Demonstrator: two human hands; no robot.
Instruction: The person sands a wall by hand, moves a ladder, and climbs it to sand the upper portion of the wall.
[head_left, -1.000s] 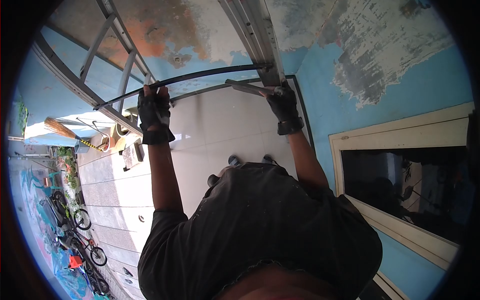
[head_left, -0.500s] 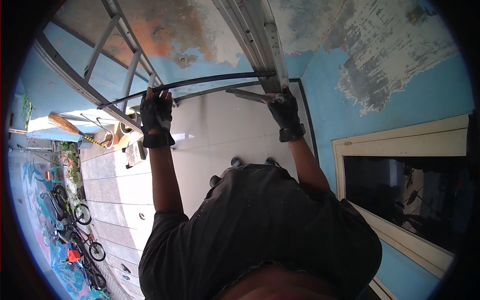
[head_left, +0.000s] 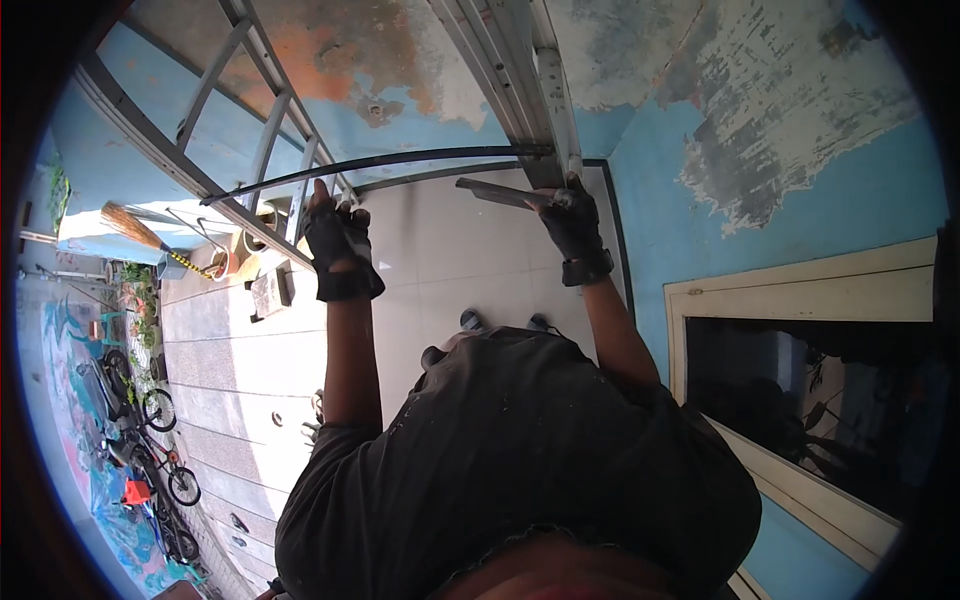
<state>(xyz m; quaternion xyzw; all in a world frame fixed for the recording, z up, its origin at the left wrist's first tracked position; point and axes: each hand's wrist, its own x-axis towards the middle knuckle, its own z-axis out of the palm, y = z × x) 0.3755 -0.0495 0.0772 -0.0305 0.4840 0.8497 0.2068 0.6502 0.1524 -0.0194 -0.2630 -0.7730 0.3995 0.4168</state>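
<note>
My left hand (head_left: 341, 245), in a black fingerless glove, is just below the thin dark strip (head_left: 385, 160) that spans between the two ladder sections. Its index finger points up, the other fingers are partly bent, and nothing shows in it. In my right hand (head_left: 573, 225), also gloved, is a flat grey tool (head_left: 492, 192) like a scraper, its blade pointing left. That hand is beside the lower part of the upright aluminium ladder (head_left: 552, 100). The other ladder (head_left: 272, 130) leans at the upper left.
The blue wall (head_left: 650, 190) has large peeled patches. A framed window (head_left: 800, 270) is at the right. On the left are a broom (head_left: 135, 228), pots, a grey block (head_left: 268, 293) and bicycles (head_left: 165, 465). My feet stand on pale tiles (head_left: 430, 240).
My left hand has moved right and slightly down, away from the left ladder, and its fingers are more bent. The right hand stays nearly in place with the tool.
</note>
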